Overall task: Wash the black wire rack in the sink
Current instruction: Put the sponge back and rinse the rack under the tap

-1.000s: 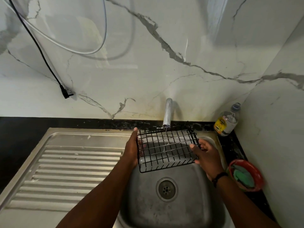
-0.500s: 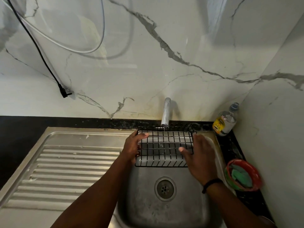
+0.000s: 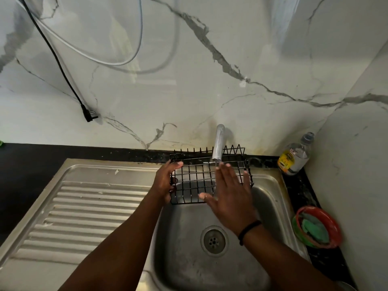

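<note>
The black wire rack (image 3: 201, 181) hangs over the sink (image 3: 270, 185) basin under the tap (image 3: 218, 143), gripped at its left edge only by the left hand (image 3: 165, 183), fingers curled round the frame. The right hand (image 3: 228, 192) lies flat on the grid, fingers straight and spread. Pressing hard there could lever the wet rack out of that one-sided hold, and it could drop into the basin.

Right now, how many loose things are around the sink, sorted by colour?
Black: 1, the black wire rack
Clear: 1, the clear plastic bottle with yellow label
Red: 1, the red round bowl
Green: 1, the green scrub pad in the bowl
Total: 4
</note>
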